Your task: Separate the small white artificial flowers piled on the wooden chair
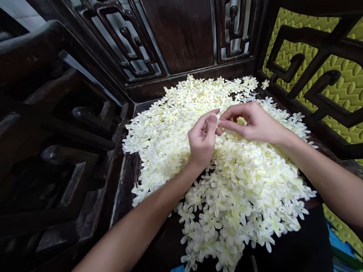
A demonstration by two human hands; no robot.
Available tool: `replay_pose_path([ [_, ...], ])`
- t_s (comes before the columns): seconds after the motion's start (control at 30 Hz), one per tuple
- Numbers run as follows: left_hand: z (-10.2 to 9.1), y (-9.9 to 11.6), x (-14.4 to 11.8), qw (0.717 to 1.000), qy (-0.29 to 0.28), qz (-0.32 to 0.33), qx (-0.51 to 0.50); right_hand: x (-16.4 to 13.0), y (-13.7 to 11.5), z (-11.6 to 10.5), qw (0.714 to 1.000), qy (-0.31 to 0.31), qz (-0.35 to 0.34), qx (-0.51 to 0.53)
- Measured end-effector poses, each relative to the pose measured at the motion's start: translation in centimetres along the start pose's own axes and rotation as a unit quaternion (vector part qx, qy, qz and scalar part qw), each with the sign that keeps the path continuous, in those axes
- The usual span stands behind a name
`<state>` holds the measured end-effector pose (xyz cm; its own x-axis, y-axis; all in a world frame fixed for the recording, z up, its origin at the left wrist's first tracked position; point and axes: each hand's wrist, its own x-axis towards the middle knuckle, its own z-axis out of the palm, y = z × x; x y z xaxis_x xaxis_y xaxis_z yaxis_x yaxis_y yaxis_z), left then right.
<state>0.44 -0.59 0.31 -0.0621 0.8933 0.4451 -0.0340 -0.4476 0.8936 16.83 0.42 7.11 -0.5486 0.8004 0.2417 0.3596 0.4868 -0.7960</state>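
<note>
A large heap of small white artificial-looking flowers [232,189] with pale yellow-green centres spreads out in front of me. Above its middle, my left hand [202,136] is closed, thumb against curled fingers, around a small white flower [217,118] that is mostly hidden. My right hand [246,122] meets it from the right, its thumb and index fingertip pinched at the same flower. The fingertips of both hands nearly touch. Which part of the flower each hand grips is too small to make out.
The heap lies on a dark wooden seat [129,181] and spills toward my dark-clothed lap. Carved wooden armrests stand at the left [65,158] and right [320,56], with a carved backrest [178,34] behind. Yellow-green quilted padding [343,79] shows through the right lattice.
</note>
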Motion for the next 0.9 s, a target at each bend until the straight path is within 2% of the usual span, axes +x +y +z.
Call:
replay_pose_path([
  [0.13,0.0,-0.24,0.07,0.999,0.016,-0.021,-0.032,-0.17,-0.52,-0.17,0.999,0.015,0.03,0.04],
  [0.3,0.04,0.22,0.05,0.999,0.003,-0.017,-0.038,-0.25,-0.41,-0.56,0.995,-0.025,0.036,0.09],
  [0.9,0.19,0.32,0.0,0.999,0.001,-0.007,-0.04,-0.27,0.01,-0.52,0.992,-0.015,0.042,0.114],
])
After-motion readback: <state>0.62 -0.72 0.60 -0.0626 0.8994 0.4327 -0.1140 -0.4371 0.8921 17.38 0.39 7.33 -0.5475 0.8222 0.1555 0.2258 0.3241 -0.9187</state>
